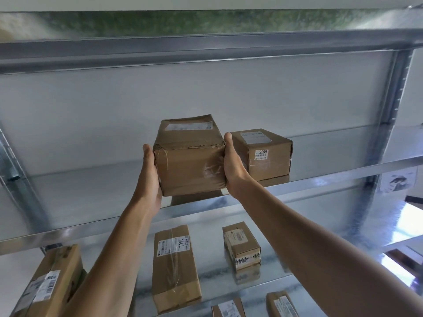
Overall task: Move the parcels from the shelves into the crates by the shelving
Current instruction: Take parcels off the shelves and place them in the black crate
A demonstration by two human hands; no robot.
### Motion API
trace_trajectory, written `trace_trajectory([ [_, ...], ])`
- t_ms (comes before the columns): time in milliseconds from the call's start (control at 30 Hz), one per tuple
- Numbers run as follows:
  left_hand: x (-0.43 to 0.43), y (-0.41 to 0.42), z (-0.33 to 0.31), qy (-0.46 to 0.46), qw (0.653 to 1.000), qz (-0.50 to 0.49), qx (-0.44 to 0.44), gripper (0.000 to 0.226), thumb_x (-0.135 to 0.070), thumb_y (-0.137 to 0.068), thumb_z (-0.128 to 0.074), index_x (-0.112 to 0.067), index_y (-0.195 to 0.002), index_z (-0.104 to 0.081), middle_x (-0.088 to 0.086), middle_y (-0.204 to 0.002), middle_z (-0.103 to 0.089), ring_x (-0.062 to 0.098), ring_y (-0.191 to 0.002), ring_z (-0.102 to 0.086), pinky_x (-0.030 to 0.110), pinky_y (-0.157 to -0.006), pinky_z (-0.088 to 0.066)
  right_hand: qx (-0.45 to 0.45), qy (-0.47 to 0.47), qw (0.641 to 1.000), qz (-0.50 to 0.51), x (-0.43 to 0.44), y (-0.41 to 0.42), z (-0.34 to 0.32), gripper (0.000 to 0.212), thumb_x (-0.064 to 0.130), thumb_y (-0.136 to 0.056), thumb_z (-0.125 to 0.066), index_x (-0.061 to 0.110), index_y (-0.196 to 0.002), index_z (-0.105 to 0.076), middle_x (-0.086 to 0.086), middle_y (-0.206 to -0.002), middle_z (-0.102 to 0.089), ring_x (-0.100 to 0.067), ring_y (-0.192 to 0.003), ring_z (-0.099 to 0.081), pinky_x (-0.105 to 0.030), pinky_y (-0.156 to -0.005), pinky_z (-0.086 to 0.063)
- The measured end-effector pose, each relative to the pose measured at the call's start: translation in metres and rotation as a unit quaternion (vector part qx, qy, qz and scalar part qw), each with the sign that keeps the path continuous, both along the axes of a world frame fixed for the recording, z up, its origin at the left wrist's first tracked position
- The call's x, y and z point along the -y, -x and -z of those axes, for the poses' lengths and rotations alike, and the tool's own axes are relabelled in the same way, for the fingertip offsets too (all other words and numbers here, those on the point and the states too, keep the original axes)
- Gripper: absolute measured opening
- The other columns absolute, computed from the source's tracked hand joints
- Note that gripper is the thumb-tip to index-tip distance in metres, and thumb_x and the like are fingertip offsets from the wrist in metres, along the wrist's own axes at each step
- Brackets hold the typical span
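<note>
A brown taped cardboard parcel sits at the front of the upper metal shelf. My left hand presses its left side and my right hand presses its right side, so both hold it between them. Whether its base touches the shelf I cannot tell. Just right of it stands a second parcel labelled 2259, close behind my right hand. On the lower shelf lie a long flat parcel, a small stacked parcel and a tilted parcel at the left. No crate is in view.
Two more parcels show at the bottom edge. A steel upright stands at the right, and the shelf above overhangs the held parcel. The upper shelf left of my hands carries nothing.
</note>
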State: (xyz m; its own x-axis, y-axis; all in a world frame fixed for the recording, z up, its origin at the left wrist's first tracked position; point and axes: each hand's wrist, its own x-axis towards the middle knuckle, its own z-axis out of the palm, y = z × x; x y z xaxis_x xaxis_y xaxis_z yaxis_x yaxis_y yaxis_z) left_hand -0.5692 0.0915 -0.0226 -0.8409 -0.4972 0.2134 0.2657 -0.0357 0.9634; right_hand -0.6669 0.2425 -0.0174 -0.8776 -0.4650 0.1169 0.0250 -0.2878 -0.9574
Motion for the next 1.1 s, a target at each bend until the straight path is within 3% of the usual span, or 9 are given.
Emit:
trace_trajectory([
  [167,-0.019,-0.018,-0.007,0.009,1.0,-0.003,-0.022,0.06,-0.073,-0.1,-0.014,-0.05,-0.117,-0.066,-0.011,-0.123,-0.074,0.01,-0.12,-0.066,0.048,-0.11,-0.047,-0.005,0.027,1.0,0.009,-0.02,-0.019,-0.003,0.071,0.07,-0.101,-0.023,0.018,-0.093,-0.071,0.001,-0.056,-0.066,-0.013,-0.055,-0.067,-0.031,-0.063,-0.058],
  [367,-0.058,-0.046,-0.008,0.008,0.999,0.011,-0.045,0.06,-0.071,-0.101,-0.016,-0.046,-0.13,-0.062,-0.012,-0.127,-0.072,0.01,-0.122,-0.065,0.051,-0.113,-0.044,-0.04,0.016,0.998,0.037,-0.061,-0.047,-0.005,0.08,0.071,-0.101,-0.024,0.009,-0.077,-0.069,-0.005,-0.06,-0.066,-0.016,-0.058,-0.066,-0.028,-0.065,-0.057],
  [467,-0.081,-0.06,-0.007,0.01,0.998,0.027,-0.062,0.063,-0.069,-0.102,-0.015,-0.041,-0.145,-0.054,-0.01,-0.134,-0.068,0.011,-0.127,-0.062,0.051,-0.115,-0.042,-0.051,0.025,0.997,0.058,-0.085,-0.065,-0.002,0.08,0.071,-0.101,-0.024,0.007,-0.098,-0.072,-0.017,-0.078,-0.07,-0.028,-0.074,-0.07,-0.035,-0.076,-0.058],
  [567,-0.11,-0.071,-0.008,0.004,0.996,0.042,-0.085,0.063,-0.067,-0.103,-0.017,-0.039,-0.15,-0.048,-0.011,-0.139,-0.065,0.012,-0.13,-0.06,0.051,-0.117,-0.04,-0.055,0.042,0.995,0.078,-0.114,-0.08,-0.001,0.067,0.07,-0.101,-0.025,0.026,-0.121,-0.072,-0.019,-0.106,-0.075,-0.03,-0.097,-0.074,-0.038,-0.083,-0.062],
  [633,-0.128,-0.076,-0.008,0.0,0.994,0.06,-0.095,0.062,-0.066,-0.103,-0.017,-0.039,-0.149,-0.049,-0.011,-0.138,-0.065,0.012,-0.129,-0.06,0.051,-0.116,-0.041,-0.059,0.048,0.993,0.086,-0.135,-0.087,-0.001,0.061,0.067,-0.103,-0.023,0.033,-0.113,-0.073,-0.006,-0.099,-0.077,-0.019,-0.09,-0.074,-0.029,-0.074,-0.062],
  [767,-0.176,-0.077,-0.008,0.008,0.989,0.106,-0.101,0.058,-0.063,-0.105,-0.015,-0.042,-0.142,-0.054,-0.014,-0.134,-0.068,0.011,-0.128,-0.062,0.053,-0.114,-0.042,-0.073,0.049,0.99,0.112,-0.189,-0.101,-0.002,0.07,0.063,-0.105,-0.021,0.016,-0.132,-0.065,-0.006,-0.094,-0.076,-0.024,-0.087,-0.071,-0.034,-0.077,-0.061],
  [867,-0.207,-0.073,-0.007,0.014,0.986,0.131,-0.098,0.054,-0.062,-0.105,-0.016,-0.045,-0.141,-0.052,-0.015,-0.133,-0.068,0.009,-0.125,-0.063,0.049,-0.113,-0.045,-0.079,0.039,0.984,0.153,-0.226,-0.112,-0.002,0.067,0.062,-0.106,-0.021,0.02,-0.13,-0.066,-0.007,-0.096,-0.077,-0.024,-0.089,-0.071,-0.037,-0.082,-0.06],
  [1033,-0.258,-0.066,-0.006,0.032,0.977,0.186,-0.098,0.059,-0.059,-0.107,-0.012,-0.038,-0.153,-0.043,-0.011,-0.142,-0.062,0.009,-0.128,-0.061,0.039,-0.104,-0.052,-0.07,0.047,0.976,0.2,-0.279,-0.138,-0.007,0.072,0.062,-0.105,-0.021,0.032,-0.079,-0.081,-0.039,-0.123,-0.058,-0.05,-0.103,-0.064,-0.061,-0.102,-0.047],
  [1100,-0.28,-0.065,-0.008,0.019,0.974,0.2,-0.101,0.058,-0.058,-0.107,-0.015,-0.036,-0.153,-0.043,-0.01,-0.142,-0.062,0.009,-0.126,-0.062,0.037,-0.103,-0.053,-0.071,0.057,0.969,0.23,-0.302,-0.145,-0.007,0.068,0.062,-0.105,-0.021,0.029,-0.097,-0.08,-0.038,-0.122,-0.06,-0.053,-0.108,-0.062,-0.062,-0.101,-0.049],
])
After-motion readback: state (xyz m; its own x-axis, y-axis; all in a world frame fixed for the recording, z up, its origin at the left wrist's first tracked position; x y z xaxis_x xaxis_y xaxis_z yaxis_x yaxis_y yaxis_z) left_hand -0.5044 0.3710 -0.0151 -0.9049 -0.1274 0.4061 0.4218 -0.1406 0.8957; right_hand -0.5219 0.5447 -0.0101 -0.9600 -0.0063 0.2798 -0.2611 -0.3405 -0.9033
